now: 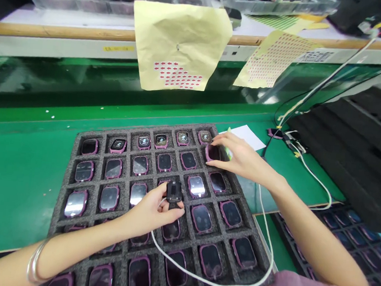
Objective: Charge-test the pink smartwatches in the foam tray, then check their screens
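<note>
A grey foam tray [86,214] holds rows of smartwatch bodies with purple frames, one to a compartment. Above its middle, my left hand [158,209] grips a small black charging dock [174,191] with a white cable [205,284] that loops over the tray's front. At the tray's far right corner, my right hand [236,158] has thumb and fingers closed around the edges of a dark-screened smartwatch [214,152]. Along the back row several watches, such as this lit one [183,137], show a display. Most of the others have dark or glare-covered screens.
White paper [249,135] lies behind my right hand. Yellow sheets with red arrow stickers [182,49] hang from the shelf edge. Black foam trays [354,130] are stacked at the right, and another filled tray [352,237] sits lower right. Cables [321,176] trail on the green bench.
</note>
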{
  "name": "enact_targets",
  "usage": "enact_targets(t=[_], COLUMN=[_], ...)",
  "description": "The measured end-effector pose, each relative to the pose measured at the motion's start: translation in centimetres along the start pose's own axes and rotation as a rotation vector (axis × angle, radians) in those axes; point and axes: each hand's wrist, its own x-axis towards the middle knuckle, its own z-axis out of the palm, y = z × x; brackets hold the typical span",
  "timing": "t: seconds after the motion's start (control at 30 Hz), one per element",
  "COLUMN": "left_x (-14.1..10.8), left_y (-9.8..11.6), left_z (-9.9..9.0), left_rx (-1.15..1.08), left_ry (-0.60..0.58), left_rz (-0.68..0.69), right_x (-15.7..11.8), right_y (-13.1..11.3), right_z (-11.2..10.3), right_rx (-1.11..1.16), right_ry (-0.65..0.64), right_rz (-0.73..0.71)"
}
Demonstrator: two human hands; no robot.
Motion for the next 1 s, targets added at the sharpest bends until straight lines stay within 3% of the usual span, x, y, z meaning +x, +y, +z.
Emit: enact_targets(t=[0.07,0.17,0.27,0.37,0.6,1.0], left_x=[0.0,0.0,0.1,0.3,0.5,0.2], left_y=[0.1,0.2,0.1,0.1,0.3,0.5], left_z=[-0.1,-0.3,-0.3,-0.2,-0.3,-0.4], left_rx=[-0.017,-0.042,-0.066,-0.085,-0.131,-0.184], left_ry=[-0.009,-0.014,0.003,0.043,0.088,0.036], left_rz=[0.0,0.014,0.071,0.113,0.103,0.063], right_x=[-0.6,-1.8,-2.2,-2.0,-2.0,-2.6], right_y=[-2.9,-7.5,-9.8,-9.7,-8.3,-8.3], right_z=[-0.2,1.4,3.9,5.5,6.8,7.7], right_rx=[0.103,0.218,0.165,0.157,0.298,0.39], right_ry=[0.132,0.042,-0.002,0.023,0.087,0.148], right_rz=[0.026,-0.069,-0.188,-0.225,-0.251,-0.254])
